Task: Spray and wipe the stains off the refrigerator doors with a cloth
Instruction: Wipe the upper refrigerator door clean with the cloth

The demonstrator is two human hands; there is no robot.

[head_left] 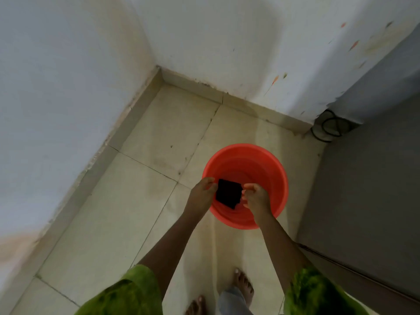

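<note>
A dark cloth (228, 193) hangs stretched between my two hands over an orange bucket (268, 164) on the tiled floor. My left hand (202, 194) pinches the cloth's left edge and my right hand (256, 197) pinches its right edge. Both hands are just above the bucket's near rim. The grey refrigerator (372, 169) stands at the right, its side facing me; its doors are hardly in view. No spray bottle shows.
White walls meet in a corner ahead, with orange and green stains (276, 79) on the right wall. A black cable (329, 128) coils on the floor behind the refrigerator. My bare feet (243, 285) stand on beige tiles below the bucket.
</note>
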